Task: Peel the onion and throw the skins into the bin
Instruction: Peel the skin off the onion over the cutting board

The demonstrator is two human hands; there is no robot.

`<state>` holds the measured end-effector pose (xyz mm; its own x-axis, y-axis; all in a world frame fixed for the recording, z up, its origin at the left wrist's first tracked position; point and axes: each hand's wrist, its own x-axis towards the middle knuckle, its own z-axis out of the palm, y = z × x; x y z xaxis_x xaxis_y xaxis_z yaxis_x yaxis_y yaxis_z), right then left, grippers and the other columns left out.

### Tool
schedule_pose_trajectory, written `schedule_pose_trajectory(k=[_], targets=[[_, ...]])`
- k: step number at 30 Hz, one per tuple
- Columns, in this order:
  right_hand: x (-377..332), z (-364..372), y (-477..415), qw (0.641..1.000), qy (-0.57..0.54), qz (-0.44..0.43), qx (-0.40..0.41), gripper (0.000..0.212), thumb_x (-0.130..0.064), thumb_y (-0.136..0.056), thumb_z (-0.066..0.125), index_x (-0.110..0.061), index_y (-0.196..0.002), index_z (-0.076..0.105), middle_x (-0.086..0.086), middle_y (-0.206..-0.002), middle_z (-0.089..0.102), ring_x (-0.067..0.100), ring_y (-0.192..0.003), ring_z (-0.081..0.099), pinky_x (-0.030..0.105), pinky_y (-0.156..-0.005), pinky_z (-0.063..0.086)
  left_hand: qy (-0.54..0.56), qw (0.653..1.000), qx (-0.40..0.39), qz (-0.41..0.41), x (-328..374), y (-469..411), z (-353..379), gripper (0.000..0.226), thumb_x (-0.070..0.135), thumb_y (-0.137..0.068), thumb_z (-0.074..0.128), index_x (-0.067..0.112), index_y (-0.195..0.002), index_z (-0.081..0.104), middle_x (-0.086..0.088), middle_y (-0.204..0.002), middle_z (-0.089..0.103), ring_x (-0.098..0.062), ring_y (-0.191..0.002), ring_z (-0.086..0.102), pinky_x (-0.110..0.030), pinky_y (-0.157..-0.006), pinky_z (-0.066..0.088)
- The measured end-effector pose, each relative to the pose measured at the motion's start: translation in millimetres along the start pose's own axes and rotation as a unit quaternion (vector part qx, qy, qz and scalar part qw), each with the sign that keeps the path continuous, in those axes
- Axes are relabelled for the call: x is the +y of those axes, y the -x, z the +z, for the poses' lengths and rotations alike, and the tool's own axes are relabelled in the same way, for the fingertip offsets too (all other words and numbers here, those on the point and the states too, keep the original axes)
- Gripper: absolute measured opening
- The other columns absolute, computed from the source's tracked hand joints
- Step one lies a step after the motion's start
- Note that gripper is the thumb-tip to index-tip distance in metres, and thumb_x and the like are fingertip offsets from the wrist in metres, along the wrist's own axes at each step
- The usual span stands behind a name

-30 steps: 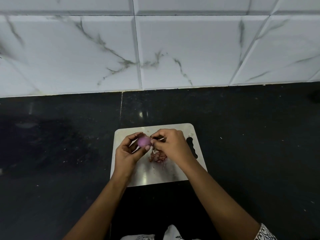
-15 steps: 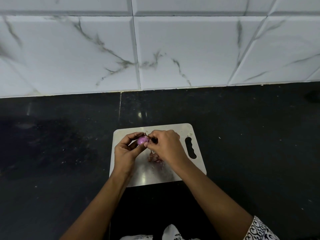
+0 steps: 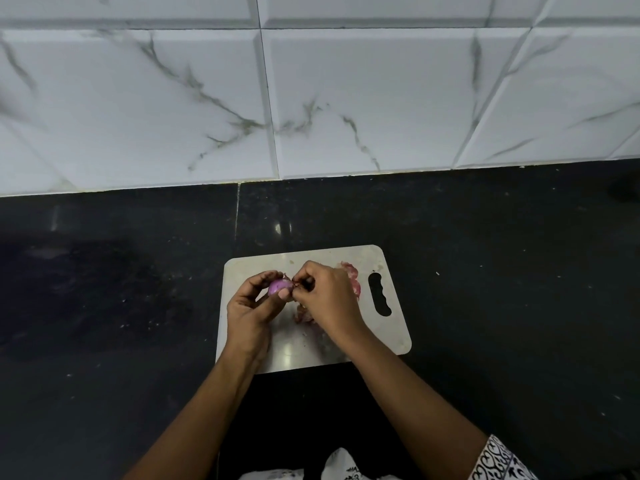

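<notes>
while both hands work above the cutting board point(image 3: 394, 336) | left hand point(image 3: 250, 310) grips onion point(image 3: 278, 287) | right hand point(image 3: 325, 296) pinches skin at its tip | skins point(image 3: 353, 277) on board near handle slot

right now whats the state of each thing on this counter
onion, visible side bare and purple, held above the board
left hand, grips the onion
right hand, pinches a skin flap at the onion's tip
peeled skins, lying loose on the board, not binned
cutting board, flat on the countertop
</notes>
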<state>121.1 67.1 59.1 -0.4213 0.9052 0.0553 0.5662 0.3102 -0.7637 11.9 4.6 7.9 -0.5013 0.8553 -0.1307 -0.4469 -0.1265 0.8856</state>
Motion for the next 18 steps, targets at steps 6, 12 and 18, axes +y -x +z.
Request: schedule_pose_trajectory(k=[6,12,18], targets=[[5.7,-8.3,-7.9,0.994,-0.087,0.07,0.0,0.01,-0.009,-0.079,0.066,-0.011,-0.087,0.072,0.002,-0.08,0.072,0.012,-0.073,0.068,0.033,-0.075,0.058,0.11,0.99,0.005,-0.093,1.0,-3.3,-0.9,0.073,0.038,-0.035,0.093,0.013,-0.098,0.069,-0.006,-0.089,0.073,-0.015,-0.082,0.071,-0.024,-0.07,0.057],[7.6,-24.3,-11.1,0.988,0.129,-0.017,-0.087,0.026,-0.017,-0.093,0.051,-0.013,-0.114,0.065,0.007,-0.115,0.067,0.022,-0.103,0.062,0.034,-0.093,0.047,0.143,0.982,-0.001,-0.124,5.8,-4.3,5.6,0.083,0.043,-0.036,0.092,0.013,-0.107,0.061,-0.003,-0.092,0.074,-0.012,-0.088,0.071,-0.022,-0.075,0.057],[4.5,-28.0,-2.7,0.998,0.041,-0.044,0.013,0.011,-0.02,-0.078,0.072,-0.014,-0.085,0.067,-0.002,-0.094,0.062,0.011,-0.082,0.061,0.033,-0.075,0.053,0.163,0.976,-0.007,-0.146,4.9,-3.8,12.0,0.08,0.037,-0.033,0.096,0.013,-0.102,0.064,-0.008,-0.099,0.073,-0.015,-0.087,0.071,-0.024,-0.073,0.057]])
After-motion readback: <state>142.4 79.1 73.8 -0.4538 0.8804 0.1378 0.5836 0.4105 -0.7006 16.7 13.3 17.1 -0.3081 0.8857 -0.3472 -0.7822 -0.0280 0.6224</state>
